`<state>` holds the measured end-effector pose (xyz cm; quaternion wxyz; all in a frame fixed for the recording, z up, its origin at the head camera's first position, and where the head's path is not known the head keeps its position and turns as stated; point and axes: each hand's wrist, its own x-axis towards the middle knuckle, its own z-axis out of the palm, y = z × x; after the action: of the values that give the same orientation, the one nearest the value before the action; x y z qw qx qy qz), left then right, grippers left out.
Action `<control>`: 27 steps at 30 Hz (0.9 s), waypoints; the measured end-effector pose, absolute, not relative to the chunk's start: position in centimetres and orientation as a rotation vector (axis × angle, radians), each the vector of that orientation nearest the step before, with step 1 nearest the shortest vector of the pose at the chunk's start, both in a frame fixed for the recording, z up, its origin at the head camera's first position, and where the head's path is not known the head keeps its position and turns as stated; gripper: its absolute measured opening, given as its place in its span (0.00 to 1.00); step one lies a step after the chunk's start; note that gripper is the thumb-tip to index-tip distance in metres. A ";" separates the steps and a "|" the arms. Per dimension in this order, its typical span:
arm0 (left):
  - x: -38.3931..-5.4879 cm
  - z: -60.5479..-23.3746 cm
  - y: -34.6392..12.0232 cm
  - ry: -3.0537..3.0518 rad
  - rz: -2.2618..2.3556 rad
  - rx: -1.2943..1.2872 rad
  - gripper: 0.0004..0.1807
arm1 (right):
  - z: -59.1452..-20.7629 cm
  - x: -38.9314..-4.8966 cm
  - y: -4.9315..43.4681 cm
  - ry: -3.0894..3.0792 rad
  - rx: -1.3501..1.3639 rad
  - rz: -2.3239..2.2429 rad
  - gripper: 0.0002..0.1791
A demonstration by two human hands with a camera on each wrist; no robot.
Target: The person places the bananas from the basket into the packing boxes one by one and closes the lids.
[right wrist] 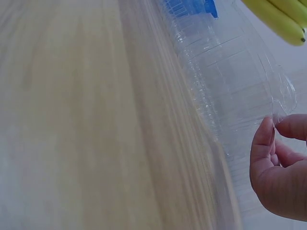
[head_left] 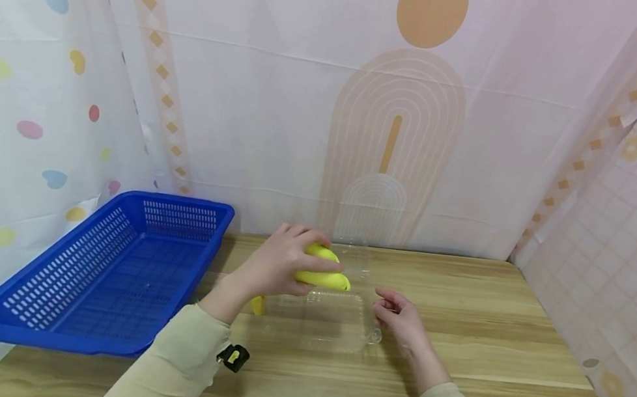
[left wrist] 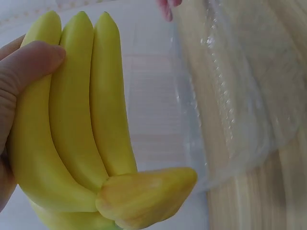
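Note:
My left hand [head_left: 282, 261] grips a bunch of yellow bananas [left wrist: 76, 110], held above a clear plastic box [head_left: 316, 326]. In the left wrist view the thumb lies across the bananas, and their joined stem end points toward the right. The box lies open on the table, its transparent lid [head_left: 355, 260] raised at the back. At the box's right side, my right hand [head_left: 401, 322] pinches the thin clear edge between thumb and fingertip, as the right wrist view shows. Part of the box is hidden behind the left hand and bananas.
A large blue plastic basket [head_left: 159, 272] with slotted walls stands on the left of the wooden table [head_left: 490, 349]. Patterned curtains [head_left: 279, 128] hang behind the table and along both sides.

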<state>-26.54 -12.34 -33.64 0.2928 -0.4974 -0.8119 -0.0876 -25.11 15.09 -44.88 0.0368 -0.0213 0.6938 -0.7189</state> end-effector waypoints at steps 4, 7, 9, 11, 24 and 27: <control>-26.8 -34.3 -11.3 -2.166 -0.223 -1.364 0.32 | -45.0 -25.2 15.0 2.145 -0.051 -2.208 0.23; -27.0 -34.8 -10.8 -2.190 -0.220 -1.379 0.30 | -45.0 -25.2 15.0 2.146 -0.037 -2.210 0.23; -27.0 -35.1 -10.3 -2.208 -0.216 -1.384 0.28 | -45.1 -25.2 15.0 2.147 -0.036 -2.208 0.23; -27.1 -35.4 -9.9 -2.224 -0.214 -1.393 0.27 | -45.1 -25.2 15.0 2.144 -0.037 -2.208 0.23; -27.5 -38.1 -8.4 -2.351 -0.155 -1.408 0.27 | -45.1 -25.1 15.0 2.140 -0.054 -2.209 0.23; -27.6 -38.7 -8.2 -2.346 -0.128 -1.417 0.28 | -45.1 -25.2 15.0 2.144 -0.069 -2.209 0.23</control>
<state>-27.60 -8.18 -38.67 0.1974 -0.5064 -0.8382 -0.0458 -25.16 15.02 -45.13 0.0314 -0.0223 0.6959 -0.7171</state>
